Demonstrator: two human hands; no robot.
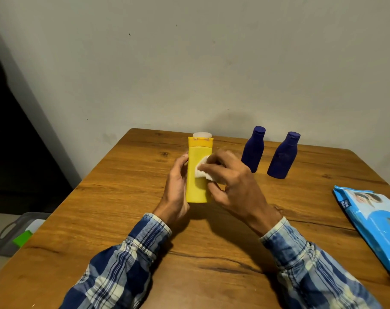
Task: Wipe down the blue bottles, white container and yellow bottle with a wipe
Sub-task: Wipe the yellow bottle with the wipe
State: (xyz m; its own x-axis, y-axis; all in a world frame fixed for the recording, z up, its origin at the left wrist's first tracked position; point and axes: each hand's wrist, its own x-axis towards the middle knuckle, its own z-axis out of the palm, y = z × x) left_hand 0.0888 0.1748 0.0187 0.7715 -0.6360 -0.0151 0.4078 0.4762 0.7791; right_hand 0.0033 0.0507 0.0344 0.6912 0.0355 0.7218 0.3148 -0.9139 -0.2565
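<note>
A yellow bottle [197,172] stands upright at the middle of the wooden table [127,219]. My left hand [177,188] grips its left side, fingers curled round it. My right hand [229,181] holds a white wipe [201,170] and presses it against the bottle's front. Behind the yellow bottle, only the rounded top of a white container [202,134] shows. Two dark blue bottles [254,151] [283,156] stand upright to the right, near the table's far edge, apart from my hands.
A blue pack of wipes [372,224] lies flat at the table's right edge. On the floor to the left sits a grey bin [9,237] with a green item inside. A grey wall runs behind the table.
</note>
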